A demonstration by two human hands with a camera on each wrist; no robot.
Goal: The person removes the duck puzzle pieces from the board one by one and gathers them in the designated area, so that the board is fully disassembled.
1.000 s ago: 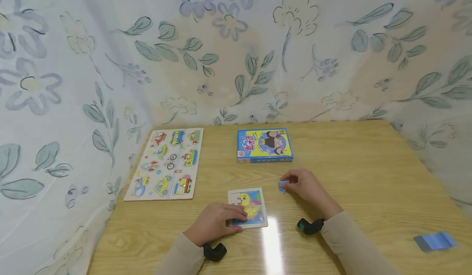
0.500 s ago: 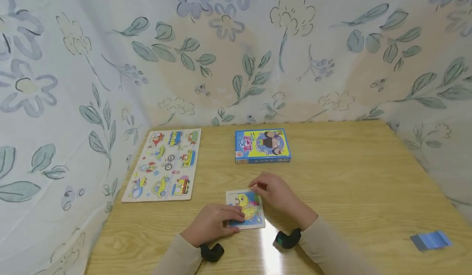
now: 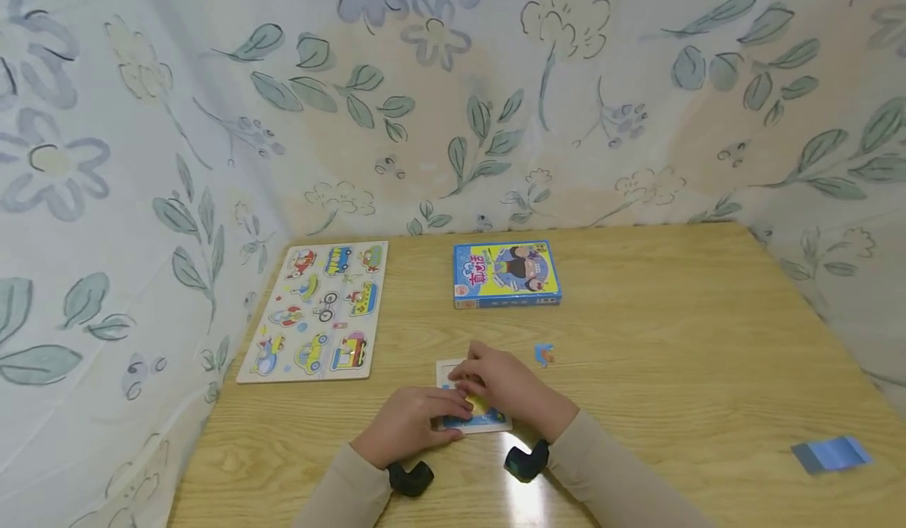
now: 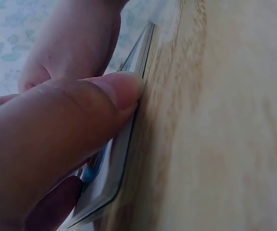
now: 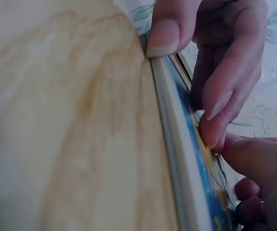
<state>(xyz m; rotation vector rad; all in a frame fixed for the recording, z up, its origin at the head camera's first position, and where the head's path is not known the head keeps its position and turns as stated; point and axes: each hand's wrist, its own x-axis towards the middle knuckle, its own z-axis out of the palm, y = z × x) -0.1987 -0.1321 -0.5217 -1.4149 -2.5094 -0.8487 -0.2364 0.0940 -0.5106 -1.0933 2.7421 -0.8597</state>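
A small square jigsaw puzzle with a yellow duck picture in a pale frame lies flat on the table. My left hand holds it: the thumb is against the frame's edge and the fingers lie over the picture. Bent over the puzzle's upper part is my right hand, its thumb close to the left fingertips. Whether it pinches a piece is hidden. One blue and orange puzzle piece lies on the table to the right of the puzzle.
A vehicle peg puzzle board lies at the left. Behind the hands is a blue and yellow card game box. A folded blue sheet lies at the far right of the wooden table. Floral cloth hangs around the back.
My right hand, at a blue piece on the right a second ago, has moved left over the puzzle. A piece now shows where that hand was. The left hand has stayed put.
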